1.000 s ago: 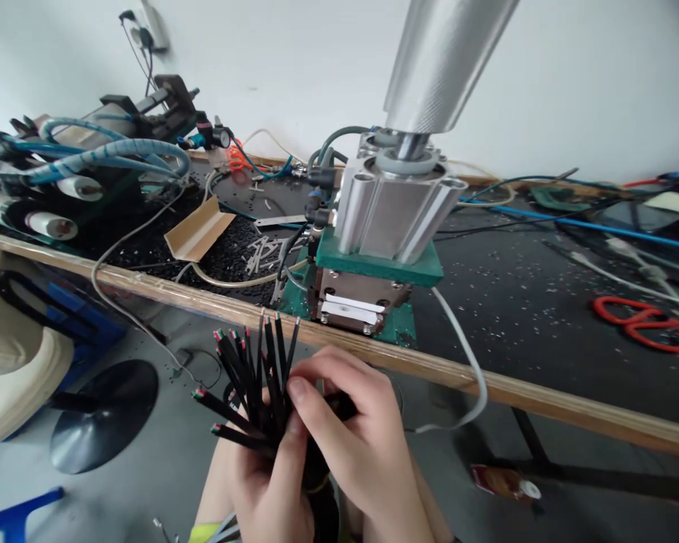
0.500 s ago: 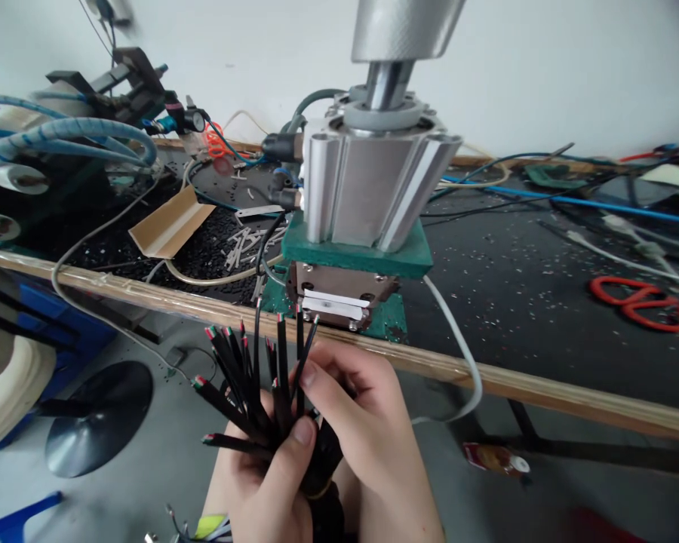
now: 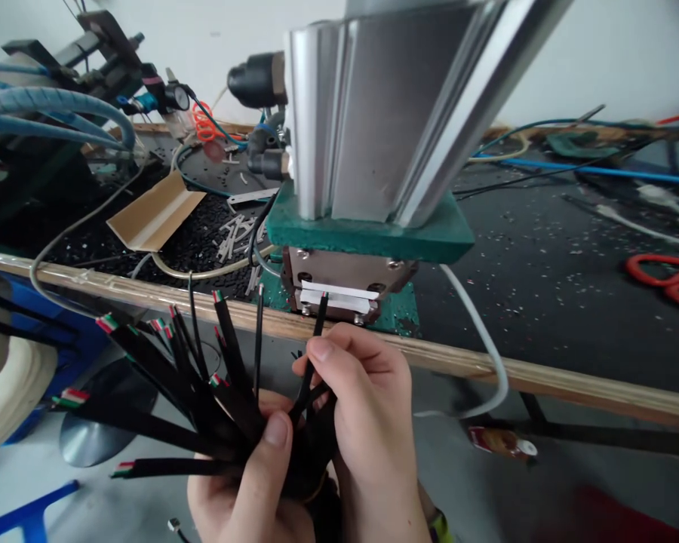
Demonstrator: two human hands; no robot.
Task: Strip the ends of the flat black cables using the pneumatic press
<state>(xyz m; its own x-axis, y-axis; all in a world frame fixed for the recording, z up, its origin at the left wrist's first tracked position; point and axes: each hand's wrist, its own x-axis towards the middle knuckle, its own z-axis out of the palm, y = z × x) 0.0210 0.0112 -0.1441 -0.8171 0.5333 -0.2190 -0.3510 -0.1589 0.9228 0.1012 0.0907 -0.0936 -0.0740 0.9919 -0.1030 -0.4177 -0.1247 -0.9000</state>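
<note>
My left hand (image 3: 249,490) is closed round the base of a bundle of black cables (image 3: 181,385) that fan out up and to the left, their cut ends showing red, white and green cores. My right hand (image 3: 362,407) pinches a single black cable (image 3: 315,339) from the bundle and holds its tip right at the white slot (image 3: 335,297) on the front of a pneumatic press (image 3: 367,151). The press has a large silver cylinder on a green plate and stands at the bench's front edge.
The wooden bench edge (image 3: 543,377) runs across the view. On the black bench top lie a folded cardboard piece (image 3: 152,211), scattered cable offcuts (image 3: 235,237), blue hoses (image 3: 50,113) at the left and red scissors (image 3: 668,275) at the right. A black round base (image 3: 90,437) stands on the floor.
My view has closed in on the press. My right hand has drawn one cable out of the bundle and raised its tip to the press slot, while the bundle has fanned wider to the left.
</note>
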